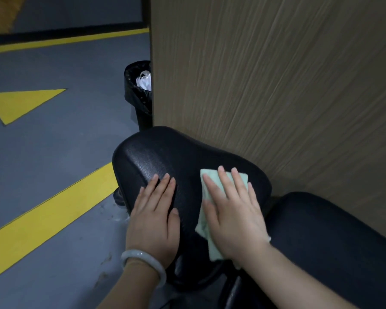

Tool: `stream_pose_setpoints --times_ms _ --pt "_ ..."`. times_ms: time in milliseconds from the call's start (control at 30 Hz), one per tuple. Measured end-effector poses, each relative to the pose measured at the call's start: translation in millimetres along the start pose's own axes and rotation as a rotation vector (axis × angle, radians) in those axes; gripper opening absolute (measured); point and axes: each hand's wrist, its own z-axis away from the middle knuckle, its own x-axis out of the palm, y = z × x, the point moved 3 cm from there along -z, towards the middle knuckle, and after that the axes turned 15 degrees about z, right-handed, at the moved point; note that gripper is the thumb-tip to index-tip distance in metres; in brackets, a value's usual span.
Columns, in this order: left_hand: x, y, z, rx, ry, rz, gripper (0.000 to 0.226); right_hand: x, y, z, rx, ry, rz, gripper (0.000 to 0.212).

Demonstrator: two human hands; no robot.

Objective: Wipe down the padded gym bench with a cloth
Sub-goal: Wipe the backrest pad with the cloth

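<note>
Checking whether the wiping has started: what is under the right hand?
The pale green cloth lies flat under the right hand, pressed onto the black bench pad. The pad beneath the cloth is covered, so its state cannot be seen.

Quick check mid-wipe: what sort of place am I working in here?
Most likely a gym floor. The black padded bench seat sits on grey flooring with painted yellow lines, and a lined bin stands beside a wood-grain panel.
</note>
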Motion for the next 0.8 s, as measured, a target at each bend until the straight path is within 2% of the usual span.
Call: stream_pose_setpoints --times_ms 200,333,433,500,633,800 --pt "1 -2 4 0.006 0.005 -0.01 0.054 -1 22 -71 0.151 -0.091 0.013 0.053" --pt "1 -1 2 0.008 0.02 0.005 0.054 1 14 -41 0.251 -0.027 0.046 0.055" --pt "-1 1 3 0.005 0.012 0.008 0.054 2 8 3 0.21 0.021 0.022 0.071" --pt "-1 2 3 -0.001 0.003 0.006 0.054 4 18 4 0.184 0.013 0.006 0.074" --pt "0 0 2 -0.004 -0.003 0.011 0.054 8 58 -37 0.171 0.004 -0.034 0.053" --pt "0 -1 3 -0.005 0.0 0.026 0.053 9 98 -66 -0.025 -0.093 -0.178 0.048"
